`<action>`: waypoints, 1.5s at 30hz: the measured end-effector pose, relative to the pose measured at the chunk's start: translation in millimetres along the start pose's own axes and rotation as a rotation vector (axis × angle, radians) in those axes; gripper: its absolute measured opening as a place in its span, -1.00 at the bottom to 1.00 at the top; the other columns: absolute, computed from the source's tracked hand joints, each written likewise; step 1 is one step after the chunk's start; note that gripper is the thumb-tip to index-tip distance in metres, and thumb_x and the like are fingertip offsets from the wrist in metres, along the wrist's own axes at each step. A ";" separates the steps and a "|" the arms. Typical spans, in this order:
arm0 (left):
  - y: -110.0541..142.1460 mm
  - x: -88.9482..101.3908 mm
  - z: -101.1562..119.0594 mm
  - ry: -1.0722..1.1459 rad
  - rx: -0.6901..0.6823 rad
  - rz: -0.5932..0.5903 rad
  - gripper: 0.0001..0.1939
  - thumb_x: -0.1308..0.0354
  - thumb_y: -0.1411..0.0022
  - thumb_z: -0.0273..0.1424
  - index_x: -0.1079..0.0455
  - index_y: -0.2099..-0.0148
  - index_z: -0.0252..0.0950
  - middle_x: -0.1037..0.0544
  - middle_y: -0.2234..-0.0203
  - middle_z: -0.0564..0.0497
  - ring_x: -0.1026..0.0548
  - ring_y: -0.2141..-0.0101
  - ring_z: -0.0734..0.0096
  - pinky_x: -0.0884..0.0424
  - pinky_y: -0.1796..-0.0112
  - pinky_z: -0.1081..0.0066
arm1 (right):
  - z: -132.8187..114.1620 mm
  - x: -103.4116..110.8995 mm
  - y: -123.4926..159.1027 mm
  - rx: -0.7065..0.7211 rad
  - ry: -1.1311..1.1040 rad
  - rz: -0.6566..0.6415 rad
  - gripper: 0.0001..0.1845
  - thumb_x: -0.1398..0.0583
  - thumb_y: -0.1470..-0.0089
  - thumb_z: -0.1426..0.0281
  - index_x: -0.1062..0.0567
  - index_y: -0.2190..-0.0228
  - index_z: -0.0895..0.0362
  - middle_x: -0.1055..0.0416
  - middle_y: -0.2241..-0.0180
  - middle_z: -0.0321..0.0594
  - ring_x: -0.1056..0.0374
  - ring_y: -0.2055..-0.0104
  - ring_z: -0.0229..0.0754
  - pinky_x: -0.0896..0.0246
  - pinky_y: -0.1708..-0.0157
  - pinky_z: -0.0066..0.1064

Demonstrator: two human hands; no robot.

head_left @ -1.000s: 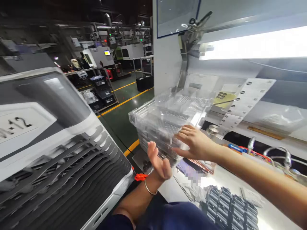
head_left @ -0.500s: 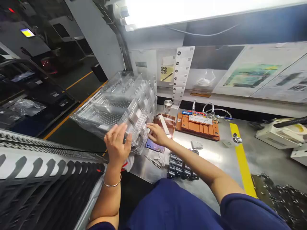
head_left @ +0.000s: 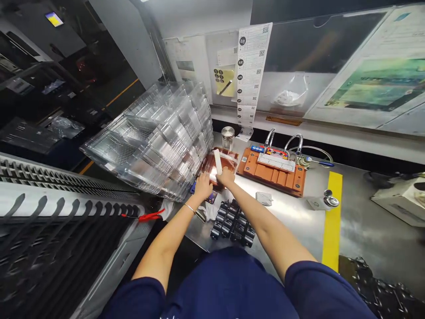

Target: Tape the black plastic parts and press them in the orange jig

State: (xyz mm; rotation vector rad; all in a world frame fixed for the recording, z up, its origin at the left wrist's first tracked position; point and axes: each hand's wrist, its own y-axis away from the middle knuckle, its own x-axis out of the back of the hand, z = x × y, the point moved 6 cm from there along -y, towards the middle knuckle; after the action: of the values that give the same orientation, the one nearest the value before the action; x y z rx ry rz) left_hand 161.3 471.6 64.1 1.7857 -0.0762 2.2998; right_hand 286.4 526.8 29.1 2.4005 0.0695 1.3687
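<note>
My left hand point(head_left: 203, 187) lies with its fingers stretched forward at the near left edge of a reddish-brown, clear-wrapped flat pack point(head_left: 229, 162). A purple-blue phone point(head_left: 211, 197) is partly hidden under that hand. My right hand point(head_left: 226, 176) is at the near right part of the pack, its fingers bunched beside the lower end of a white strip point(head_left: 218, 161). What those fingers grip, if anything, is hidden. Close to my left hand rises a tall stack of clear plastic trays point(head_left: 166, 137).
Black moulded parts point(head_left: 233, 222) lie near my body. An orange fixture point(head_left: 272, 170) with metal hoses stands behind, beside a glass jar point(head_left: 227, 138). Farther right are a yellow strip point(head_left: 333, 221) and a white box point(head_left: 401, 199). A dark slatted rack point(head_left: 59, 239) borders the left.
Both hands have left the side of the clear tray stack. They have moved right and forward to the reddish-brown pack. The view has shifted too.
</note>
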 end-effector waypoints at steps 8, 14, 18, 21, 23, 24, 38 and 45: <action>-28.3 -43.9 -9.2 -0.141 -0.166 -0.148 -0.35 -0.09 -0.25 -0.21 -0.08 -0.32 -0.28 -0.13 -0.27 -0.25 -0.12 -0.24 -0.01 -0.04 -0.19 -0.05 | 57.4 21.1 -2.4 -0.018 -0.134 0.071 -0.60 0.06 -0.21 0.18 -0.45 0.26 0.16 -0.51 0.25 -0.04 -0.42 0.22 -0.07 -0.17 0.34 -0.42; -29.6 -55.1 -9.2 -0.136 -0.287 -0.049 -0.46 -0.12 -0.25 -0.28 -0.22 -0.25 -0.29 -0.38 -0.07 -0.26 -0.30 -0.12 0.04 -0.09 -0.17 -0.02 | 104.4 8.0 9.7 -0.147 -0.207 0.152 -0.56 0.15 -0.23 0.24 -0.43 0.33 0.19 -0.49 0.36 -0.03 -0.41 0.29 -0.07 -0.18 0.36 -0.40; -33.6 -61.1 -11.2 -0.093 -0.456 -0.017 -0.56 -0.09 -0.27 -0.37 -0.30 -0.18 -0.29 -0.29 -0.19 -0.19 -0.17 -0.22 0.06 -0.12 -0.17 0.01 | 105.5 -2.1 -3.0 -0.184 -0.248 0.169 -0.66 0.05 -0.20 0.31 -0.46 0.33 0.19 -0.47 0.41 -0.10 -0.41 0.29 -0.11 -0.22 0.28 -0.40; -32.4 -62.1 -19.2 -0.016 -0.519 -0.070 -0.69 0.00 -0.29 -0.49 -0.43 -0.03 -0.30 -0.47 -0.05 -0.13 -0.35 -0.11 0.19 -0.28 -0.09 0.13 | 95.3 6.3 -2.1 -0.177 -0.216 0.242 -0.66 -0.01 -0.15 0.35 -0.44 0.13 0.24 -0.45 0.17 0.08 -0.34 0.06 0.01 -0.18 0.08 -0.25; -30.7 -55.7 -23.9 0.049 -0.520 -0.075 -0.68 0.05 -0.28 -0.55 -0.46 0.03 -0.31 -0.54 0.06 -0.12 -0.43 -0.03 0.25 -0.33 -0.05 0.19 | 73.4 14.3 7.2 -0.012 -0.154 0.296 -0.56 -0.03 -0.15 0.33 -0.36 -0.02 0.28 -0.34 -0.02 0.16 -0.21 -0.09 0.07 -0.08 -0.06 -0.15; -30.0 -50.5 -25.1 0.084 -0.509 -0.060 -0.67 0.07 -0.28 -0.56 -0.46 0.02 -0.31 -0.55 0.08 -0.12 -0.45 -0.01 0.27 -0.33 -0.04 0.19 | 57.4 15.0 13.8 0.130 -0.113 0.283 -0.51 -0.04 -0.15 0.30 -0.32 -0.06 0.28 -0.29 -0.08 0.15 -0.16 -0.14 0.07 -0.04 -0.11 -0.12; -30.7 -38.4 -59.1 1.358 0.652 -0.238 -0.65 -0.15 -0.22 -0.27 -0.32 0.03 -0.40 -0.54 0.14 -0.27 -0.58 0.25 0.30 -0.51 0.19 0.25 | 28.8 -9.7 45.7 0.496 0.091 -0.024 -0.59 -0.03 -0.18 0.49 -0.47 -0.01 0.13 -0.38 -0.09 -0.09 -0.23 -0.16 -0.06 -0.01 -0.18 -0.12; -35.1 -22.8 -17.4 1.420 0.275 -0.278 -0.79 -0.17 -0.11 -0.49 -0.42 0.15 -0.40 -0.61 0.35 -0.11 -0.58 0.36 0.39 -0.50 0.21 0.32 | 11.8 32.7 62.9 0.441 -0.205 0.165 -0.66 -0.13 -0.17 0.24 -0.54 0.10 0.10 -0.50 0.09 -0.09 -0.37 0.02 -0.10 -0.23 -0.03 -0.22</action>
State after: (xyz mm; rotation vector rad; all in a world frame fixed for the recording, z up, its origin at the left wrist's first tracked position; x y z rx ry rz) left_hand 157.5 505.5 34.3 -0.1140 0.6706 2.8108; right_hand 304.6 472.3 72.3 2.9611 0.1328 1.2712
